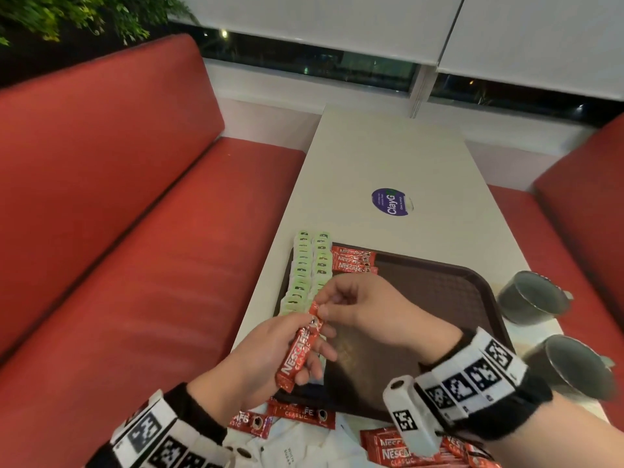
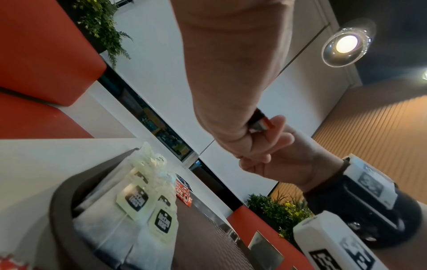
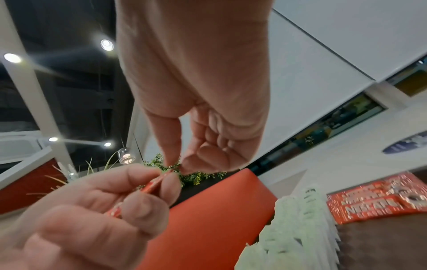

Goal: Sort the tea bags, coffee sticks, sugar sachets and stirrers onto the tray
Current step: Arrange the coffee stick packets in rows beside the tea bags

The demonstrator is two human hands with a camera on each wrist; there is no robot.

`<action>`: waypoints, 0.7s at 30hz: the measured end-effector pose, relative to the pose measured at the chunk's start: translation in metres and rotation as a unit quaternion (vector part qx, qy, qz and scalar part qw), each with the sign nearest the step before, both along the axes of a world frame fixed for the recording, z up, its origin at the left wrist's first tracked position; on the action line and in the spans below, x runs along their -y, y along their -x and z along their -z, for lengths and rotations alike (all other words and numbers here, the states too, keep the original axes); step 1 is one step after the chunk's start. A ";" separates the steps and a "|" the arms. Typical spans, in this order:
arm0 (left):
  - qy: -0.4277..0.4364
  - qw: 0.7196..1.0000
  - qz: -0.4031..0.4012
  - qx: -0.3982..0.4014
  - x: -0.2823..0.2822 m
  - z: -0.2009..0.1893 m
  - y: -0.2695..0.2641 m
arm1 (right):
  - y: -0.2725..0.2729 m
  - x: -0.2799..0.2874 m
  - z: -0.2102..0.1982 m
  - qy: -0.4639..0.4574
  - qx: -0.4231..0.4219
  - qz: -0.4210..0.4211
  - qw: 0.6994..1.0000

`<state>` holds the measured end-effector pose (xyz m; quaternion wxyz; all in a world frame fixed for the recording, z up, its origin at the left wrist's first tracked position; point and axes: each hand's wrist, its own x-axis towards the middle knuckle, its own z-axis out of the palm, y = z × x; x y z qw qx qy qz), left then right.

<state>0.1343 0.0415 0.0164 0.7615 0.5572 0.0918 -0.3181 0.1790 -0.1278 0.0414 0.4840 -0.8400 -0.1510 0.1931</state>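
A red coffee stick [image 1: 299, 349] is held in the air over the near left corner of the brown tray [image 1: 439, 298]. My left hand [image 1: 270, 356] grips its body, and my right hand [image 1: 351, 305] pinches its top end [image 3: 169, 170] between thumb and forefinger. Two rows of pale green tea bags [image 1: 309, 265] lie along the tray's left side [image 2: 143, 210]. A few coffee sticks [image 1: 353, 260] lie at the tray's far left [image 3: 374, 199]. More coffee sticks [image 1: 398, 450] and white sugar sachets [image 1: 287, 450] are on the table in front of the tray.
Two dark metal cups [image 1: 530, 298] [image 1: 574, 366] stand right of the tray. The white table [image 1: 388, 157] carries a purple sticker [image 1: 391, 201] further back. Red bench seats [image 1: 135, 231] flank the table on both sides.
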 end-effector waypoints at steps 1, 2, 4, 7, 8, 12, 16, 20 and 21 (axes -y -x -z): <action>-0.004 1.000 0.013 0.003 0.002 -0.001 0.002 | 0.003 0.003 0.003 -0.005 0.002 0.018 1.000; -0.010 1.000 0.026 0.007 0.004 -0.002 0.004 | 0.006 0.006 0.004 -0.015 -0.006 0.032 0.999; -0.022 0.998 0.049 0.018 0.006 -0.004 0.007 | 0.014 0.011 0.005 -0.049 -0.038 0.039 0.997; -0.025 0.997 0.074 0.027 0.009 -0.008 0.012 | 0.026 0.015 0.005 -0.067 -0.055 0.021 0.996; -0.024 0.996 0.080 0.029 0.010 -0.011 0.014 | 0.029 0.016 0.005 -0.073 -0.049 0.031 0.996; -0.034 0.995 0.073 0.059 0.010 -0.019 0.019 | 0.035 0.025 0.002 -0.131 -0.034 0.122 0.983; -0.122 0.984 -0.011 0.131 0.006 -0.017 0.018 | 0.046 0.036 0.001 -0.132 -0.006 0.179 0.975; -0.196 0.962 -0.046 0.186 0.003 -0.016 0.018 | 0.061 0.039 0.000 -0.108 0.004 0.188 0.976; -0.201 0.960 -0.048 0.188 0.003 -0.016 0.018 | 0.065 0.040 0.000 -0.098 0.005 0.185 0.978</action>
